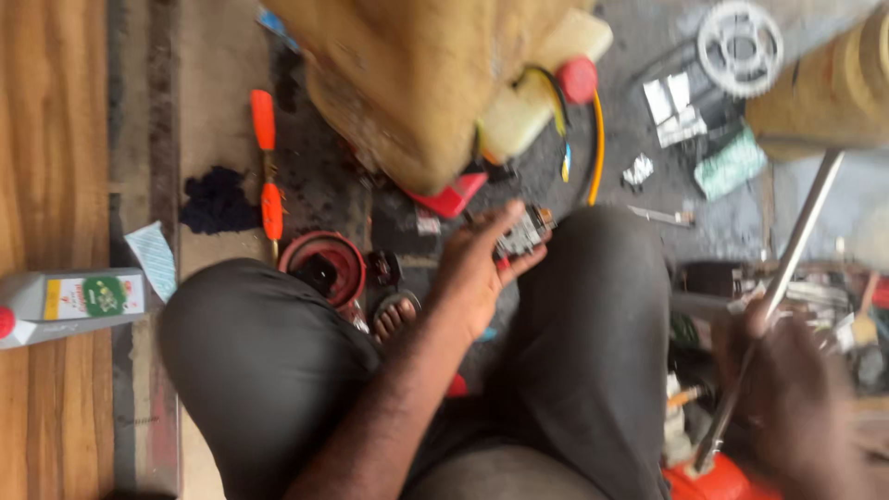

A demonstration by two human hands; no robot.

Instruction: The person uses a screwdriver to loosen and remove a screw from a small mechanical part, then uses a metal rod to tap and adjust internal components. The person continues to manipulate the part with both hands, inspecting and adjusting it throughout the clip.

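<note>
My left hand (477, 268) reaches out between my knees and grips a small dark mechanical part with metal bits (524, 231), held above the dirty floor. My right hand (796, 389) is at the lower right, blurred, closed around a long silver metal rod (787, 268) that slants up toward the upper right. My legs in dark trousers (259, 352) fill the lower middle of the view, and a sandalled foot (396, 315) shows between them.
A red round bowl-like part (324, 264) lies by my left knee. Two orange-handled screwdrivers (267, 167) lie on the floor. A grey bottle (69, 304) lies on wood at left. A yellow container with red cap (556, 83), a sprocket (739, 46) and scattered tools sit beyond.
</note>
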